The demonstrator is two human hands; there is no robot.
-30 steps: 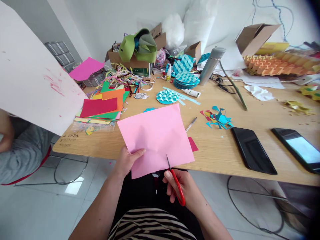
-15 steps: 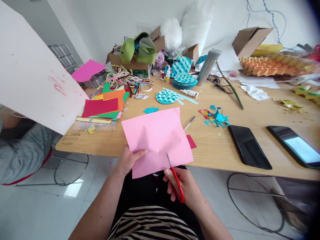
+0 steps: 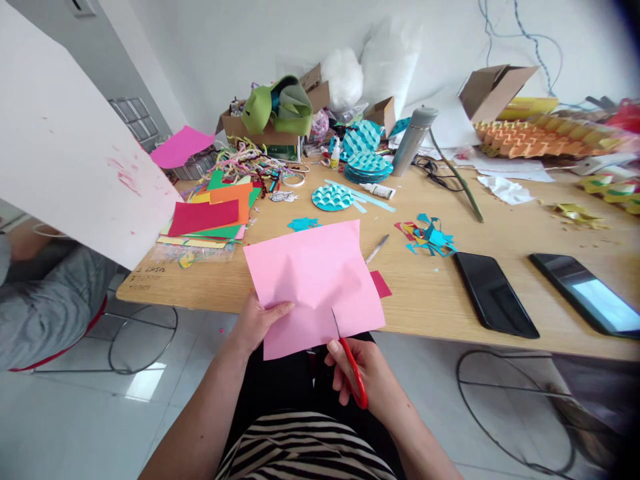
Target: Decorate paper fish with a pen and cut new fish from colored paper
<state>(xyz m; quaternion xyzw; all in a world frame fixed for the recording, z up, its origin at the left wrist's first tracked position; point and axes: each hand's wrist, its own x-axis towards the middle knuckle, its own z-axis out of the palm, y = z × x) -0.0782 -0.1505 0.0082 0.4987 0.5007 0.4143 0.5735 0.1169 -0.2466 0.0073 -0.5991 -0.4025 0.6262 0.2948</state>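
A pink paper sheet [image 3: 313, 280] hangs over the near edge of the wooden table [image 3: 450, 293]. My left hand [image 3: 257, 320] pinches its lower left corner, thumb on top. My right hand [image 3: 365, 377] is closed round red-handled scissors [image 3: 350, 363]. Their blades sit in the sheet's lower edge, pointing up into the paper.
Stacked coloured papers [image 3: 213, 213] lie at the left, teal paper discs [image 3: 334, 197] and scraps [image 3: 427, 237] in the middle, two dark tablets [image 3: 495, 293] at the right. Boxes and clutter fill the back. A person in grey [image 3: 45, 307] holds a large white sheet [image 3: 70, 160] at the left.
The view has tilted slightly, and the pink sheet sits a little higher and more crumpled near the blades. Both hands keep their grips.
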